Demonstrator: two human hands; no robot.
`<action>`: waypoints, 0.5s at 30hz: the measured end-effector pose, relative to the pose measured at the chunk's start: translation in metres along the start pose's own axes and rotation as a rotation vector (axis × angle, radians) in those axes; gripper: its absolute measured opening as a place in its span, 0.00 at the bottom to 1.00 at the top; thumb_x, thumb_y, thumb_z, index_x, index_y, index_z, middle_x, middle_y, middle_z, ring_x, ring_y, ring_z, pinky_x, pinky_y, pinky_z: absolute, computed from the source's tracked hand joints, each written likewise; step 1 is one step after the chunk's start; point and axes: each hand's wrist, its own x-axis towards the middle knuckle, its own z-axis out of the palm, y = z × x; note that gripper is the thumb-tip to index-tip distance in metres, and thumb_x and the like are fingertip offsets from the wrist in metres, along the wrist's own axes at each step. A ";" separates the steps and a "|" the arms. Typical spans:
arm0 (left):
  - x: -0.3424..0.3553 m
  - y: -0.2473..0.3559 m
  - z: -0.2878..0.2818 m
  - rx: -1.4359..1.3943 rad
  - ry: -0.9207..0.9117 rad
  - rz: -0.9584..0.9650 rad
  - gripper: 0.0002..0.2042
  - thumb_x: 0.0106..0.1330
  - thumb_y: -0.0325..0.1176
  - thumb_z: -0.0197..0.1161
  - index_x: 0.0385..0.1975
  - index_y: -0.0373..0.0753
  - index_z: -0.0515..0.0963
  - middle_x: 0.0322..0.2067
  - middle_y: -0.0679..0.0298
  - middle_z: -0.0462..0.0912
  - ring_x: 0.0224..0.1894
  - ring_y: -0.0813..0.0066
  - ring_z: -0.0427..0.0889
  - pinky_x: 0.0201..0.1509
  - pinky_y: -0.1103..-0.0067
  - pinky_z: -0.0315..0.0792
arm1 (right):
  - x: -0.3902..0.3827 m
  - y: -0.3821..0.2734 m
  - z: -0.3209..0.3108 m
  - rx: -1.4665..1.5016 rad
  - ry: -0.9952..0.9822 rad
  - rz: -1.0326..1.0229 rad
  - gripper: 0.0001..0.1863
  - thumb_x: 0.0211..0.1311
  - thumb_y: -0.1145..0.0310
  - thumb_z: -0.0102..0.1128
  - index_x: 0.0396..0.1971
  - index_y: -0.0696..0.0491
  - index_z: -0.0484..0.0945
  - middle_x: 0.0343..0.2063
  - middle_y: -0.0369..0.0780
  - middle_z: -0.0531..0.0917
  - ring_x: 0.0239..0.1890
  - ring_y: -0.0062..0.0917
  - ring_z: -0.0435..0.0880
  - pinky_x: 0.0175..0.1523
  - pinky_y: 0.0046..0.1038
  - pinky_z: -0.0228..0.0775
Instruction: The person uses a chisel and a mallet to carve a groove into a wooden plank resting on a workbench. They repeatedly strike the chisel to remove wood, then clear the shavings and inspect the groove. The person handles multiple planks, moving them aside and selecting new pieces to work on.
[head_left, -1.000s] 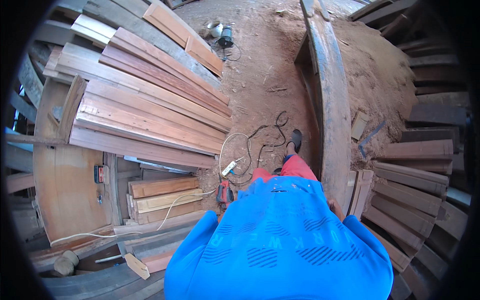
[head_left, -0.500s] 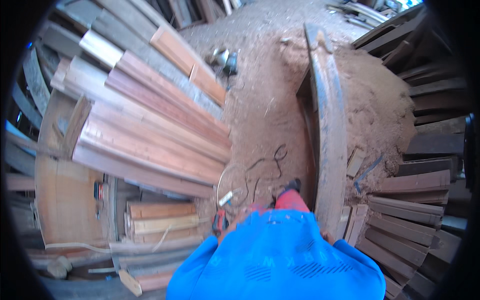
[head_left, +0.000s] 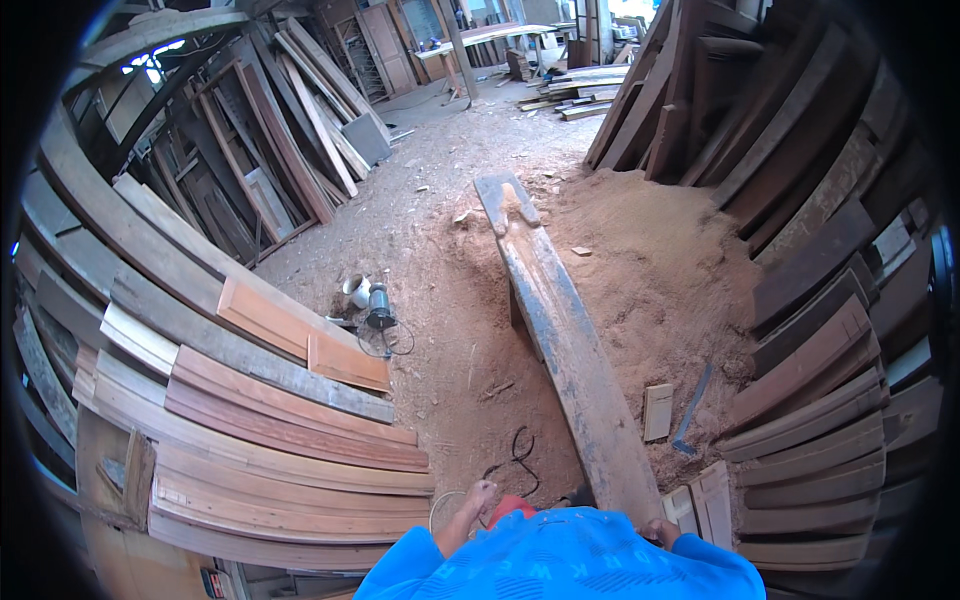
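Note:
My left hand [head_left: 479, 498] is out ahead of my blue sleeve with its fingers curled closed. Anything inside them is too small or hidden to make out. A thin pale cable loop [head_left: 436, 508] and a dark cable [head_left: 521, 455] lie on the ground close to it. By the near end of a long, worn wooden bench plank [head_left: 575, 350] is my right hand [head_left: 659, 531], low beside the plank's right edge. Its fingers are mostly hidden, and I cannot tell whether they touch the wood.
Stacked boards [head_left: 290, 480] fill the left side, with orange-brown panels [head_left: 345, 362] on top. A corded power tool [head_left: 379, 306] lies on the ground. Right of the bench are a sawdust heap [head_left: 660, 230], a small wood block [head_left: 658, 411], a metal square [head_left: 692, 405] and leaning planks [head_left: 800, 440].
My view has tilted up and turned, so the far workshop shows. My left hand has come forward into sight. The red tool near it earlier is out of view.

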 end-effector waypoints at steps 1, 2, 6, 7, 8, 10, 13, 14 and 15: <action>0.017 0.020 0.005 -0.017 -0.002 0.025 0.18 0.70 0.45 0.59 0.50 0.37 0.79 0.24 0.64 0.81 0.24 0.77 0.76 0.24 0.75 0.69 | 0.033 -0.004 -0.003 -0.065 0.043 0.068 0.16 0.68 0.66 0.59 0.19 0.55 0.82 0.21 0.42 0.83 0.17 0.28 0.78 0.21 0.28 0.67; 0.034 0.046 0.019 -0.011 -0.048 0.039 0.19 0.70 0.44 0.60 0.52 0.37 0.78 0.25 0.65 0.80 0.24 0.77 0.76 0.24 0.76 0.68 | 0.078 -0.007 -0.012 -0.054 0.058 0.154 0.17 0.69 0.65 0.57 0.19 0.54 0.80 0.21 0.40 0.82 0.16 0.27 0.76 0.21 0.30 0.65; 0.047 0.139 0.066 0.314 -0.125 0.104 0.22 0.69 0.45 0.60 0.55 0.36 0.77 0.33 0.59 0.85 0.28 0.71 0.82 0.28 0.72 0.74 | 0.105 -0.070 -0.021 0.059 0.224 -0.071 0.17 0.73 0.62 0.55 0.25 0.57 0.78 0.21 0.41 0.81 0.16 0.26 0.76 0.20 0.29 0.67; 0.052 0.139 0.069 0.475 -0.103 0.218 0.24 0.67 0.47 0.60 0.56 0.35 0.79 0.40 0.52 0.88 0.36 0.61 0.87 0.37 0.67 0.80 | 0.097 -0.101 -0.005 0.256 0.290 -0.112 0.17 0.72 0.62 0.56 0.26 0.58 0.78 0.21 0.41 0.81 0.16 0.27 0.77 0.20 0.30 0.68; 0.062 0.135 0.078 0.503 -0.158 0.217 0.25 0.66 0.47 0.60 0.56 0.35 0.79 0.42 0.51 0.88 0.40 0.60 0.87 0.42 0.66 0.80 | 0.092 -0.117 0.006 0.466 0.363 -0.154 0.16 0.72 0.62 0.57 0.28 0.59 0.78 0.21 0.41 0.81 0.16 0.27 0.78 0.20 0.30 0.69; 0.084 0.140 0.097 0.571 -0.288 0.234 0.26 0.65 0.48 0.60 0.56 0.35 0.79 0.47 0.48 0.87 0.48 0.56 0.87 0.51 0.65 0.80 | 0.098 -0.122 0.012 0.491 0.401 -0.122 0.14 0.71 0.63 0.59 0.32 0.60 0.78 0.21 0.42 0.82 0.17 0.27 0.81 0.20 0.30 0.72; 0.105 0.173 0.120 0.672 -0.507 0.247 0.26 0.65 0.48 0.60 0.55 0.34 0.80 0.44 0.50 0.87 0.47 0.58 0.86 0.50 0.66 0.80 | 0.104 -0.108 0.014 0.428 0.508 -0.032 0.14 0.70 0.63 0.61 0.37 0.61 0.79 0.24 0.43 0.85 0.20 0.28 0.84 0.22 0.30 0.75; 0.114 0.186 0.122 0.705 -0.561 0.249 0.25 0.66 0.48 0.60 0.54 0.33 0.80 0.44 0.50 0.87 0.46 0.59 0.86 0.50 0.66 0.79 | 0.101 -0.097 0.016 0.476 0.527 0.035 0.14 0.70 0.63 0.62 0.38 0.61 0.80 0.25 0.44 0.86 0.21 0.28 0.85 0.22 0.31 0.74; 0.123 0.202 0.122 0.737 -0.611 0.250 0.25 0.66 0.48 0.60 0.54 0.33 0.80 0.43 0.51 0.87 0.46 0.59 0.86 0.50 0.67 0.79 | 0.093 -0.091 0.019 0.523 0.540 0.104 0.13 0.69 0.63 0.63 0.39 0.60 0.81 0.26 0.44 0.87 0.22 0.29 0.85 0.22 0.31 0.74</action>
